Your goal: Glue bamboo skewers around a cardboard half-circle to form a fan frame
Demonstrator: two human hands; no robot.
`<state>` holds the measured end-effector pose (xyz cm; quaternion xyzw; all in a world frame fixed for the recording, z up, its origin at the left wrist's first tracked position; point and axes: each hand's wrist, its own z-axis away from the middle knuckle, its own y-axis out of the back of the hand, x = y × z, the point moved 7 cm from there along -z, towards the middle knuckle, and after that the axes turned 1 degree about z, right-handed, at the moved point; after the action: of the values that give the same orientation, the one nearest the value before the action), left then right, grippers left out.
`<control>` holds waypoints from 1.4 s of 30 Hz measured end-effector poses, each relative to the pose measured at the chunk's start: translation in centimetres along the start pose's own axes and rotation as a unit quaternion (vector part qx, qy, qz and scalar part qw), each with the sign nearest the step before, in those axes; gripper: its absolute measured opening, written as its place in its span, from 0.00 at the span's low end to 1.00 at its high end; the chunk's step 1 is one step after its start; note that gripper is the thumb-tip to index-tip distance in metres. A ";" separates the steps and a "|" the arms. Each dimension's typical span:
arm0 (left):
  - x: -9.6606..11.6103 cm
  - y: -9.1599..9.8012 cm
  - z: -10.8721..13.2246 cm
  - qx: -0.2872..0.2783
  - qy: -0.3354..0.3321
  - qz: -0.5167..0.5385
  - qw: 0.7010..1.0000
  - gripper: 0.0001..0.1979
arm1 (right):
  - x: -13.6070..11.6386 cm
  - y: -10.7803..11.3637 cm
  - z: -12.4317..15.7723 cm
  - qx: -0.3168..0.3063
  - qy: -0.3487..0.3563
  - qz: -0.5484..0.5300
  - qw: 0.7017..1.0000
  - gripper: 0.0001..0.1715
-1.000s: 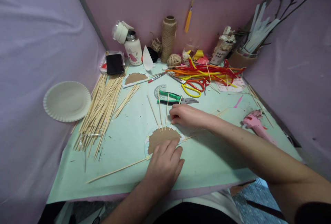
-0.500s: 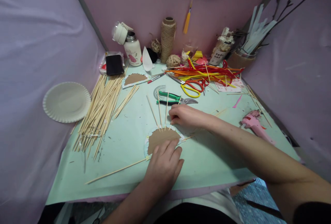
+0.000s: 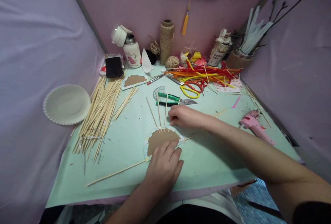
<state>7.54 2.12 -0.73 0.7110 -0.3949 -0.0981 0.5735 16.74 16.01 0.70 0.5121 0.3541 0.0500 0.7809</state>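
Observation:
My left hand (image 3: 163, 167) lies flat, fingers spread, pressing on a brown cardboard half-disc (image 3: 160, 137) on the mint-green table (image 3: 124, 144). Several thin bamboo skewers (image 3: 158, 110) fan out from the disc's far edge. My right hand (image 3: 186, 117) rests just beyond the disc, fingers curled in a pinch on one short skewer at the right of the fan. A long skewer (image 3: 116, 173) lies at the disc's lower left.
A pile of skewers (image 3: 102, 108) lies left, with a white paper plate (image 3: 66, 104) beyond. Green-handled pliers (image 3: 173, 99), a protractor, yellow-red scissors (image 3: 192, 88), coloured strips (image 3: 207, 72), a pink glue gun (image 3: 254, 124), twine spools and a bottle (image 3: 131, 50) crowd the back.
Both hands hold nearly the same pose. The view has tilted slightly, shifting everything a little down in frame.

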 end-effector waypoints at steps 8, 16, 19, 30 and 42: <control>0.0 0.1 -0.1 -0.004 -0.005 -0.002 1.000 0.08 | 0.1 -0.1 0.0 0.001 0.007 0.002 1.000 0.06; 0.0 0.0 -0.1 -0.006 -0.004 -0.002 1.000 0.08 | 0.1 0.0 0.1 0.003 0.006 -0.002 1.000 0.06; 0.0 0.1 -0.1 -0.001 -0.002 0.001 1.000 0.08 | 0.0 0.0 0.1 0.002 0.002 -0.005 1.000 0.06; 0.0 0.2 -0.1 0.001 -0.006 0.002 1.000 0.08 | 0.1 -0.1 0.0 0.003 0.007 -0.002 1.000 0.06; -0.1 0.1 -0.1 -0.006 -0.003 0.008 1.000 0.09 | 0.0 -0.1 0.0 -0.002 0.005 0.007 1.000 0.06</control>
<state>7.46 2.23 -0.64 0.7039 -0.4015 -0.0983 0.5777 16.71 16.01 0.61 0.5125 0.3544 0.0592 0.7799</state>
